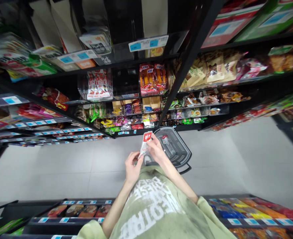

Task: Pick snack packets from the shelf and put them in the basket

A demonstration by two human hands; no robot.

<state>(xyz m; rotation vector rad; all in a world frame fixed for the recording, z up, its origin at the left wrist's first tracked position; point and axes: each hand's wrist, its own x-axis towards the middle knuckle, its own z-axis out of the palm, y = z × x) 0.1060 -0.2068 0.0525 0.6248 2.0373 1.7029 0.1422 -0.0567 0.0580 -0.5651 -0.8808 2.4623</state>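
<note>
A small red and white snack packet [146, 141] is held upright in front of my body between both hands. My left hand [133, 165] pinches its lower left corner between thumb and fingers. Gripping the right edge is my right hand [155, 148], with its thumb across the packet's front. Just beyond my right hand stands a dark grey shopping basket [183, 149] on the floor. Inside the basket lies a small clear and red packet [164, 139].
Black shelves ahead carry red and white snack bags [100, 87], orange-red packs [153, 79] and beige bags [214, 68]. Price labels [148, 43] line the shelf edges. Behind me, low shelves hold round tubs [74, 210] and colourful bags [251, 207]. Pale tiled floor [69, 162] runs between.
</note>
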